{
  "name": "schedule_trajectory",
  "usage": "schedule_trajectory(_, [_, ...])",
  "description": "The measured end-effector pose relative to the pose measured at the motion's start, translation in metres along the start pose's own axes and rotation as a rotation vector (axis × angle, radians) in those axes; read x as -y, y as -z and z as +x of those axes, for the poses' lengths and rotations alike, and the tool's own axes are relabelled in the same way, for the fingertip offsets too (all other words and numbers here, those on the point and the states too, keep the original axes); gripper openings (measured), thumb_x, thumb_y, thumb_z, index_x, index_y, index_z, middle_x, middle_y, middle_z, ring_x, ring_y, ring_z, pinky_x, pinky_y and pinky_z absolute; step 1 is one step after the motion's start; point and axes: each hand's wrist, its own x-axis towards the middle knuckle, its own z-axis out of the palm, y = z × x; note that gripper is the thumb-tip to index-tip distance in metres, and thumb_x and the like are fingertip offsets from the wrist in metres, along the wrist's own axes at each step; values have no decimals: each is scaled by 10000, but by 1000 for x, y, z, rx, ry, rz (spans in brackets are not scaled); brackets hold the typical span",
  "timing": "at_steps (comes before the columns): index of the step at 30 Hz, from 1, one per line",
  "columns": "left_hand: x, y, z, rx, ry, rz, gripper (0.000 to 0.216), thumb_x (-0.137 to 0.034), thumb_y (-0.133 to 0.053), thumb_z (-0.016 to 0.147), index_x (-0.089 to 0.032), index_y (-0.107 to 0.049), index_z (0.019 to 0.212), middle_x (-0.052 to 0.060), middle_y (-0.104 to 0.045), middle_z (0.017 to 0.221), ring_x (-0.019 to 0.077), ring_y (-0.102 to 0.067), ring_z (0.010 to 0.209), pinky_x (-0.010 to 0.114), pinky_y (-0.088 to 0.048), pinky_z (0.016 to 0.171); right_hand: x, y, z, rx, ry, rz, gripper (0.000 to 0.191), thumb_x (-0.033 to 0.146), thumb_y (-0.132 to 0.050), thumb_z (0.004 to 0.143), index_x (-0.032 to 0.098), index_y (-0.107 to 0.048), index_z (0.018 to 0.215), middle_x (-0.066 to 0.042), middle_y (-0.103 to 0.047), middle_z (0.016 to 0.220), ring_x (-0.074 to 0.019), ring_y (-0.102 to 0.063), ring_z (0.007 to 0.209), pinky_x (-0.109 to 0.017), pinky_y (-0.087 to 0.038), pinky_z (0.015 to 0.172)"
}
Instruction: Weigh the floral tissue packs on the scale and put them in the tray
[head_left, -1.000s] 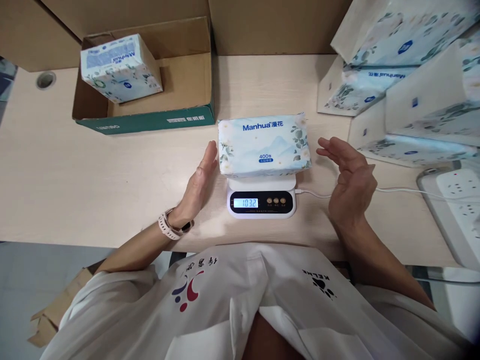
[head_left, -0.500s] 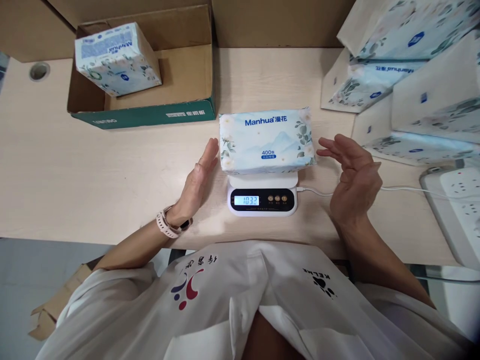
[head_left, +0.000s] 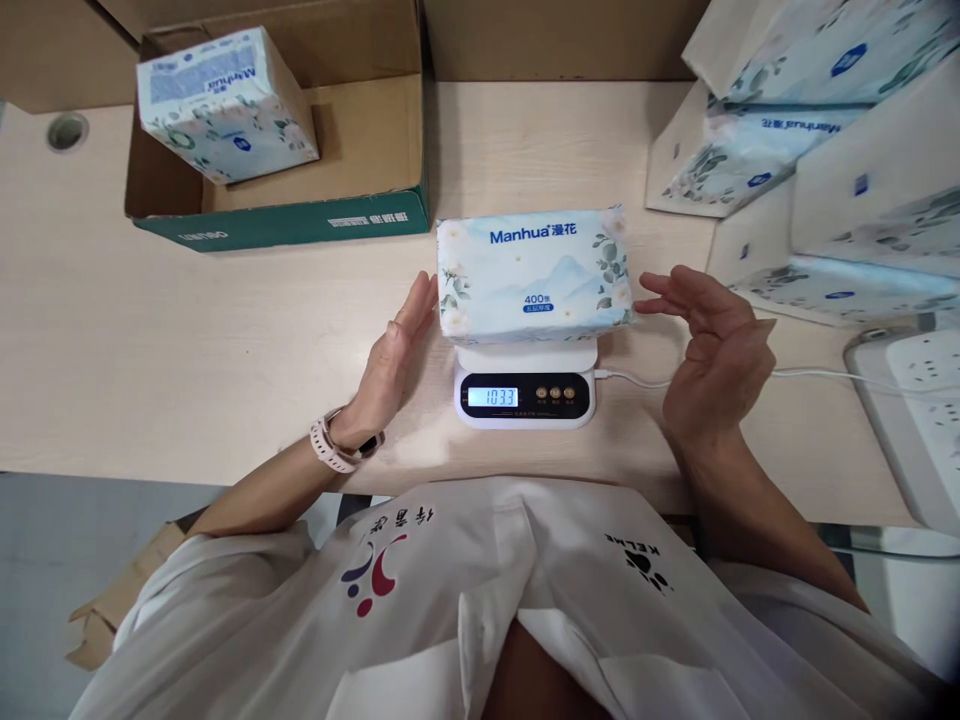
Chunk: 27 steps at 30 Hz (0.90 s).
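Observation:
A blue and white floral pack of tissues (head_left: 534,275) marked Manhua rests on a small white digital scale (head_left: 525,358), covering most of its platform. The lit display (head_left: 493,397) reads about 1033; any decimal point is too small to make out. My left hand (head_left: 391,365) is held upright at the pack's left end, fingers stretched out, close to it; whether the fingertips touch cannot be told. On the other side my right hand (head_left: 712,350) is open with bent fingers, its fingertips near the pack's right end. Neither hand grips anything.
An open cardboard box (head_left: 300,232) with a green front stands back left, holding one tissue pack (head_left: 229,110). Several more tissue packs (head_left: 765,150) are stacked at right. A white power strip (head_left: 915,400) lies near the right edge, and a white cable (head_left: 637,382) runs to the scale.
The display's last digit has gone from 2 to 3. My hands and the pack keep nearly the same places; the view has shifted slightly.

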Motion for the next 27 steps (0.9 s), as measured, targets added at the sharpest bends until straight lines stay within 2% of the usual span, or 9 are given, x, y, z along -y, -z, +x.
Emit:
schedule_trajectory(3, [0, 0, 0, 1, -2, -2, 804, -871, -305, 1091, -458, -409, 1774, -104, -286, 1911, 349, -142, 1823, 611, -147, 1520, -1, -1, 1, -12, -3, 32, 643, 608, -259, 1165, 328, -792, 1393, -49, -869, 1293, -309, -860, 1069, -712, -613, 1118])
schedule_trajectory(8, [-4, -2, -1, -34, 50, 27, 799, -890, -323, 1076, -478, -435, 1752, -115, -304, 1903, 349, -177, 1817, 620, -175, 1514, -3, 0, 0, -7, -25, 19, 683, 622, -245, 1155, 287, -788, 1397, -106, -861, 1293, -340, -860, 1090, -658, -656, 1004])
schedule_trajectory(13, [-5, -3, -1, -40, 49, 38, 802, -892, -316, 1073, -480, -426, 1752, -110, -307, 1904, 359, -180, 1815, 635, -189, 1511, 0, 1, 0, -20, -72, -32, 724, 656, -217, 1136, 281, -787, 1377, -110, -865, 1281, -317, -857, 929, -687, -672, 973])
schedule_trajectory(19, [-4, 1, -3, -28, 24, 43, 735, -838, -291, 1110, -505, -418, 1753, -125, -327, 1894, 343, -147, 1821, 621, -187, 1516, 3, 0, 1, -44, -92, -6, 700, 661, -280, 1129, 270, -822, 1339, -133, -870, 1240, -341, -859, 1004, -757, -640, 1055])
schedule_trajectory(25, [1, 4, -6, -29, 44, 51, 720, -837, -279, 1113, -535, -387, 1758, -151, -288, 1903, 333, -125, 1824, 618, -198, 1513, 3, -1, 0, -40, -88, 21, 712, 647, -274, 1139, 247, -829, 1337, -154, -872, 1230, -372, -841, 1180, -744, -621, 1098])
schedule_trajectory(27, [2, 4, -6, -39, 51, 64, 752, -861, -282, 1098, -535, -353, 1772, -139, -273, 1910, 337, -125, 1823, 626, -192, 1510, 3, -1, 0, -49, -79, 18, 728, 671, -263, 1134, 255, -823, 1343, -145, -874, 1241, -364, -845, 1152, -721, -637, 1070])
